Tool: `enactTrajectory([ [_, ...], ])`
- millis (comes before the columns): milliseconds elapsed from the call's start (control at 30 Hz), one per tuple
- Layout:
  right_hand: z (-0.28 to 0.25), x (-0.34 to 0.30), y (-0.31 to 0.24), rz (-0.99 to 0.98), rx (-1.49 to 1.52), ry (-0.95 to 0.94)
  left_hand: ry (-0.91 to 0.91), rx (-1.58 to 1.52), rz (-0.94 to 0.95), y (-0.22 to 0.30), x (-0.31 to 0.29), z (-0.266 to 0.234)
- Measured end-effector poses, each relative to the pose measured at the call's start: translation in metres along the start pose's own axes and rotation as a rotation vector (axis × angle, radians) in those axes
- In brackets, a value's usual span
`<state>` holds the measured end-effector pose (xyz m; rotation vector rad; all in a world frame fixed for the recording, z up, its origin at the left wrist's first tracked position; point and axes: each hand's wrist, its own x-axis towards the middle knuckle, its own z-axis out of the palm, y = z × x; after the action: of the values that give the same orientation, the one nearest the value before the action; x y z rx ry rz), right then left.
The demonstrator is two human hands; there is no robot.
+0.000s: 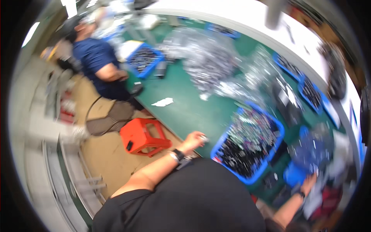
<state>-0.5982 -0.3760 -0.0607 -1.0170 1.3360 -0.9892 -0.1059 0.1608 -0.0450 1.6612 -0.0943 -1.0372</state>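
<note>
My left hand (192,140) is over the near edge of the green table, its fingers pinched on a small whitish piece (204,138) too blurred to name. Just to its right stands a blue tray (252,181) heaped with small black parts (241,156) and a pile of shiny, multicoloured small pieces (253,129). At the far right, my right hand (308,184) reaches beside a blue container (295,174) and clear plastic bags (313,149). Motion blur hides whether its fingers hold anything.
Clear plastic bags (210,58) cover the table's middle. Blue trays of dark parts (145,60) stand farther off and along the right (311,92). A co-worker in dark blue (94,54) is at the far left. An orange stool (141,135) stands by the table edge.
</note>
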Motion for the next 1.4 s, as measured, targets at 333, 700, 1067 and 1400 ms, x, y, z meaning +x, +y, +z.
enactTrajectory([
  [333,0.099,-0.009,-0.076,0.133,0.636,0.022,0.123,-0.165,-0.095,-0.011,-0.010,-0.003],
  [700,0.109,-0.010,-0.093,0.012,0.184,-0.139,0.167,-0.171,-0.113,-0.006,-0.015,-0.001],
  [1067,0.010,-0.021,0.025,-0.077,-0.947,0.575,0.131,-0.135,-0.134,-0.009,-0.008,0.004],
  [1400,-0.016,-0.018,0.059,0.057,-0.209,0.536,0.154,-0.117,-0.125,-0.013,-0.009,0.004],
])
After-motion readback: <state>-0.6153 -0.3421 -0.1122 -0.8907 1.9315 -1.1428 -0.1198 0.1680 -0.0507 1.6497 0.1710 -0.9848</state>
